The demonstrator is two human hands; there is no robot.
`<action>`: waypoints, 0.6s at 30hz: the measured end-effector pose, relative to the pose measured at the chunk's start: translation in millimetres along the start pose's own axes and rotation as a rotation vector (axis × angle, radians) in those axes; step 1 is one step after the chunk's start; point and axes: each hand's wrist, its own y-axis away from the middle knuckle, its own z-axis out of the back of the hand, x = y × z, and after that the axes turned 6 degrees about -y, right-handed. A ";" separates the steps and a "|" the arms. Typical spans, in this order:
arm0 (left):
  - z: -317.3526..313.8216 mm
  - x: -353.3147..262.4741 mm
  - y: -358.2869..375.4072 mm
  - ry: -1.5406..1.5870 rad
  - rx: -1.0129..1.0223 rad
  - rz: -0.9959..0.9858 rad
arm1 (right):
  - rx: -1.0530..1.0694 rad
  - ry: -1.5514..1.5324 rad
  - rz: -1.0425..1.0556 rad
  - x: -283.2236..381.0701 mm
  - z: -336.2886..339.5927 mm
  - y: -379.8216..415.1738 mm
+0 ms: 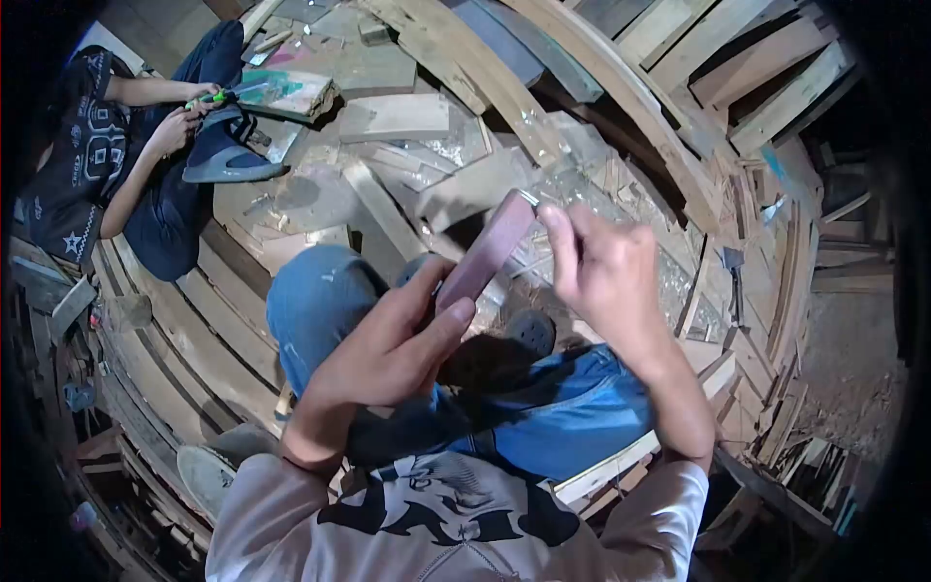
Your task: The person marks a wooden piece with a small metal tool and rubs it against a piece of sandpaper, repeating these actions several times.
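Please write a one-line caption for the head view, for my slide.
Both hands, left hand and right hand, hold a reddish strip above wooden planks; another person sits nearby.

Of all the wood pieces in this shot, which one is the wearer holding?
The reddish-brown strip, held between left hand and right hand; the pale planks lie on the floor.

plank floor (194,339) strewn with wood offcuts (398,116) and shavings (669,281)

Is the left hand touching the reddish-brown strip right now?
Touching: the head view shows the left hand pinching the strip's lower end between thumb and fingers.
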 end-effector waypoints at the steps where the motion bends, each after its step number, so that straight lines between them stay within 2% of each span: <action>1: -0.2 -2.9 -0.7 0.000 -0.018 0.005 | -0.018 0.038 0.018 -0.9 2.4 -3.0; 3: 5.6 -4.8 1.5 0.012 0.068 -0.014 | 0.057 -0.025 0.092 12.3 -0.5 8.8; 7: 3.7 -2.9 3.3 -0.006 0.044 -0.006 | 0.009 0.080 0.001 -1.1 5.0 -3.1; 8: 5.5 -4.7 1.1 -0.001 0.059 -0.021 | 0.013 -0.013 -0.018 9.6 3.0 2.9; 9: 5.6 -6.3 -1.1 -0.006 0.055 -0.036 | 0.089 0.004 0.099 14.6 3.7 8.0; 12: 3.0 -4.2 3.0 0.026 0.017 -0.016 | 0.078 -0.011 0.088 10.8 -0.3 5.8; 14: 0.7 -8.8 6.2 0.069 0.012 -0.067 | 0.039 0.012 -0.091 7.6 7.2 -2.4; 15: 4.4 -8.0 9.2 0.112 0.070 -0.066 | 0.205 0.029 0.008 6.3 1.3 11.4; 17: 4.5 -7.5 6.6 0.137 0.056 -0.116 | 0.234 0.011 0.026 7.3 -12.5 22.8; 18: 4.2 -6.0 8.4 0.142 0.058 -0.104 | 0.141 0.043 -0.006 3.9 -6.4 13.4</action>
